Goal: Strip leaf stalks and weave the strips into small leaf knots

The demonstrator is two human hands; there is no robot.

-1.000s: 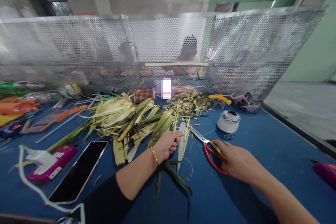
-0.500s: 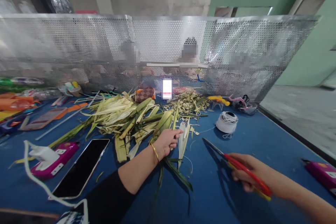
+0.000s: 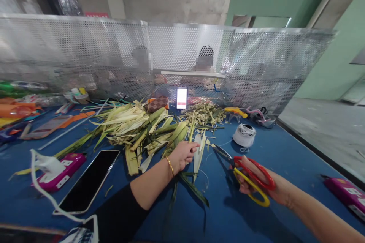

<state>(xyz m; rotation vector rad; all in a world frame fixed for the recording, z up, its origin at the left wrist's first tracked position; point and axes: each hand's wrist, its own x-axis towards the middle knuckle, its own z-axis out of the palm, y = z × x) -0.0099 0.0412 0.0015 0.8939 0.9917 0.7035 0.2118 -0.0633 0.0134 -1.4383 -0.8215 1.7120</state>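
Observation:
My left hand (image 3: 184, 155), with a gold bangle at its wrist, is closed around a bundle of corn husk. Pale husk strips (image 3: 197, 163) show just right of its fingers, and dark green leaf ends (image 3: 195, 191) hang out below. The fingers hide the gripped part. In my right hand (image 3: 278, 193) are scissors (image 3: 236, 162) with one red and one yellow handle loop. Their blades point up and left toward the husk strips, apart from them. A spool of white string (image 3: 244, 135) stands beyond the scissors, its loose thread trailing left.
A pile of corn husks (image 3: 128, 121) lies behind my left hand, with shredded scraps (image 3: 207, 114) beside it. At left are a phone (image 3: 88, 182) and a purple box with a white plug (image 3: 61, 172). A perforated metal screen (image 3: 182, 41) closes off the back; people sit behind it.
The scissors swung down and right away from the husk, turning in my right hand, then came back up and left. My left hand has kept its grip in place.

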